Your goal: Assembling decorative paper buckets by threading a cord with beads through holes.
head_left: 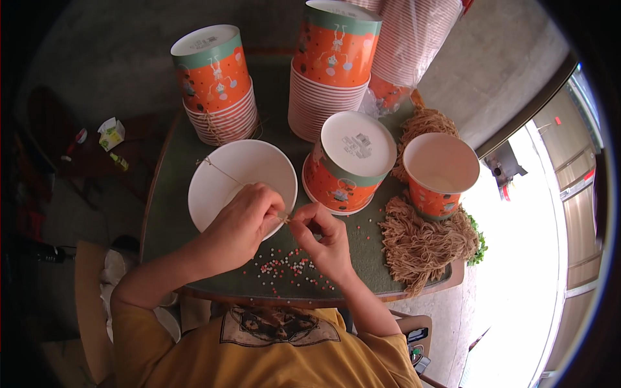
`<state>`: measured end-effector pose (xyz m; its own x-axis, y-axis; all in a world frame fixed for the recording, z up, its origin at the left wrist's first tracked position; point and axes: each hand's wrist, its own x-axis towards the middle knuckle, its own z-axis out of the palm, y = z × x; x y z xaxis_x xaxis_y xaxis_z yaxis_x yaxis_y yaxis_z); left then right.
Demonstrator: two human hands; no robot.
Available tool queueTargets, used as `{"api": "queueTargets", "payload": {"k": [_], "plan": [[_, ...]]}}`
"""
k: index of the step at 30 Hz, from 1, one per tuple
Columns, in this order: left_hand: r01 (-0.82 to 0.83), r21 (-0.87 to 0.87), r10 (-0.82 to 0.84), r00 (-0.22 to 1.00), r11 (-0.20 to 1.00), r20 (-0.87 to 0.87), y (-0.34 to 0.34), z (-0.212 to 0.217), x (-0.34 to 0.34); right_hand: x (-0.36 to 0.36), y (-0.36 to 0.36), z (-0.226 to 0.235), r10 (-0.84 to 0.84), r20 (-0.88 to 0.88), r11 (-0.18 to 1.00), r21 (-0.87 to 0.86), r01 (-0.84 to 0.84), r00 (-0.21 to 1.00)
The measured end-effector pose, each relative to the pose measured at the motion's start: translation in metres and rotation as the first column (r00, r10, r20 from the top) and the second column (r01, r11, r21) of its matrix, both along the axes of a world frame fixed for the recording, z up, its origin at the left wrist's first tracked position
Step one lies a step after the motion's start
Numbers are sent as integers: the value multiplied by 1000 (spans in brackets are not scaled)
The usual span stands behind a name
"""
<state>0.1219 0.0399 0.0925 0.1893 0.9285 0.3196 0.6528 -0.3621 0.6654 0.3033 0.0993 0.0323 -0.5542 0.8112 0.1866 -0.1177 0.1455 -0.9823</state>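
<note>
Well to the left of the white tub, a tissue pack in a white and green wrap is seen. The tub is round and smooth, with its open side turned up, and is set on the green table. Behind it, a little to its left, a stack of orange tubs is turned upside down, with ridged rings made by the rims.

A thin, rough brown string is stretched across the tub's mouth. It is pinched by the fingers of the left hand, held over the tub's front right side. Small, round pink and white beads are scattered in front of the tub. Just past its right rim, the fingers of the right hand are bent near the string's knotty end; whether it is gripped cannot be told.

Behind the tub to the right, a taller stack is seen, and nearer, an upside-down tub. Farther right of the white tub, a bundle of soft, stringy brown strands is spread beside an open orange tub.

Little skeletons are printed on both stacks. Dark print is stamped on the white bottoms.
</note>
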Motion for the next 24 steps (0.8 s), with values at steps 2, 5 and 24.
{"api": "queueTargets", "payload": {"k": [2, 5, 24], "plan": [[2, 44, 1, 998, 999, -67, -1, -1, 3, 0, -1, -1, -25, -22, 987, 161, 28, 999], [-8, 113, 28, 985, 994, -173, -4, -3, 3, 0, -5, 1, -54, 35, 965, 257, 44, 998], [-305, 387, 234, 947, 870, 221, -70, -53, 6, -13, -46, -17, -216, 97, 689, 720, 82, 971]]}}
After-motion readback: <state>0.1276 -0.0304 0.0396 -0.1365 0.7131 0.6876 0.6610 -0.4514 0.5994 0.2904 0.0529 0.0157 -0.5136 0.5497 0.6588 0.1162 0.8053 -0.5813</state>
